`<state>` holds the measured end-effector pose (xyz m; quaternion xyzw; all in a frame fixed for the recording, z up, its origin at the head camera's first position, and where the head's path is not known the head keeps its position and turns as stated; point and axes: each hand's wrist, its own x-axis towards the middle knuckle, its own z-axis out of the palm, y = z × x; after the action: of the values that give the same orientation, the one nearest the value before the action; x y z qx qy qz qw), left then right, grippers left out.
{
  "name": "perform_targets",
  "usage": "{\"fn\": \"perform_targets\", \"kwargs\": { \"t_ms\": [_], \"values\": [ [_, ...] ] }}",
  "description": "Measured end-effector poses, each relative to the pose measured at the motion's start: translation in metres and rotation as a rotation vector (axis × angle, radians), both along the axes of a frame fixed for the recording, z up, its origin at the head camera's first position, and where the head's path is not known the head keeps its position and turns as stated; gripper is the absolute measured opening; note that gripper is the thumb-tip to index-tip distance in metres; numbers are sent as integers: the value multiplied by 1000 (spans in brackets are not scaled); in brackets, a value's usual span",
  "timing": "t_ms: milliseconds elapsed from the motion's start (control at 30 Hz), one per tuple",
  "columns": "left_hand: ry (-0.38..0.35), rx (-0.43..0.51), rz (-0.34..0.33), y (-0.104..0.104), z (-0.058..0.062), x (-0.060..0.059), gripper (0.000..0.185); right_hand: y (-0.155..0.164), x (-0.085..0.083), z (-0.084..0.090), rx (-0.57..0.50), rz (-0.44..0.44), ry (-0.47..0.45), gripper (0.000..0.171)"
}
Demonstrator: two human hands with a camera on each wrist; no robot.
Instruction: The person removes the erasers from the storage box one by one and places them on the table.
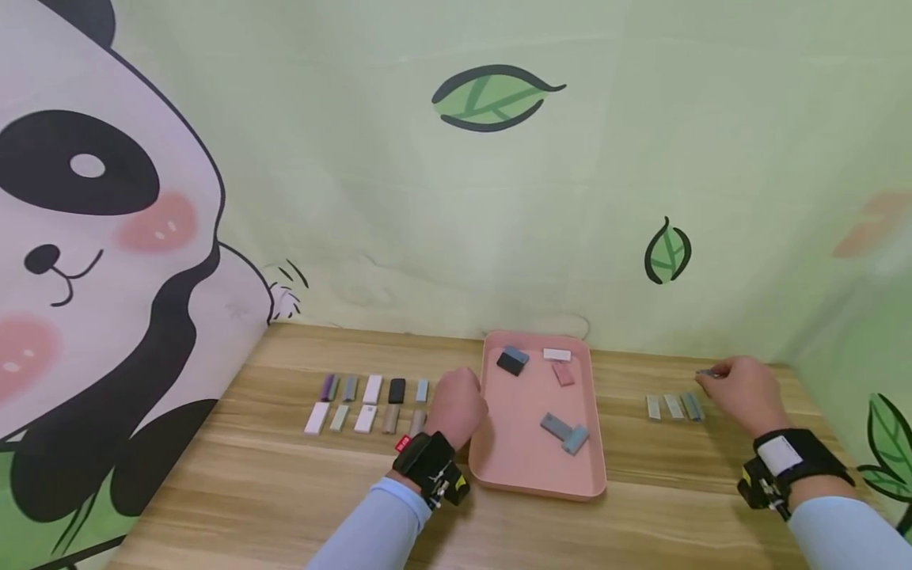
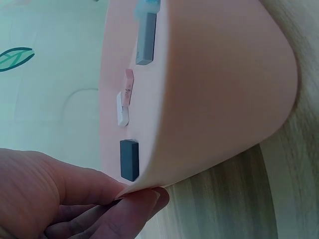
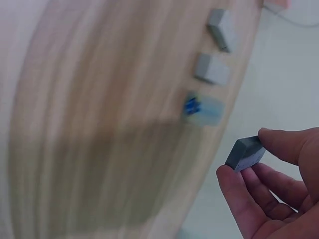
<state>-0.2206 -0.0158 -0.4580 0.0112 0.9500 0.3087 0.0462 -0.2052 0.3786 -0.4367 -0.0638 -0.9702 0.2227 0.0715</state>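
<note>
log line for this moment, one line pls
left hand: grips pink tray edge | right hand: pinches grey block above table | nearby: three blocks

Head view looks down over the worktop point(image 1: 285, 491); each wrist view sits close beside its hand, sharing that worktop.

Left hand point(image 1: 456, 408) rests curled, right hand point(image 1: 741, 393) raised with fingertips pinched together.

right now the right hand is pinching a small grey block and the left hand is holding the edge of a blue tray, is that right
Not quite: the tray is pink, not blue, as the head view shows. The rest holds: the left hand holds the tray's edge, and the right hand pinches a small grey block, clear in the right wrist view.
</note>
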Motion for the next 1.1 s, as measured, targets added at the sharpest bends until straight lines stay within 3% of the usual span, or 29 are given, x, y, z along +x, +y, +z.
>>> {"fn": "perform_targets", "kwargs": {
  "t_ms": [600, 1100],
  "values": [
    [-65, -4, 44, 2, 2, -3, 14, 13, 7, -25, 99, -42, -51, 32],
    [-48, 11, 38, 2, 4, 1, 11, 19, 5, -36, 129, -68, -35, 32]
  ]
}}
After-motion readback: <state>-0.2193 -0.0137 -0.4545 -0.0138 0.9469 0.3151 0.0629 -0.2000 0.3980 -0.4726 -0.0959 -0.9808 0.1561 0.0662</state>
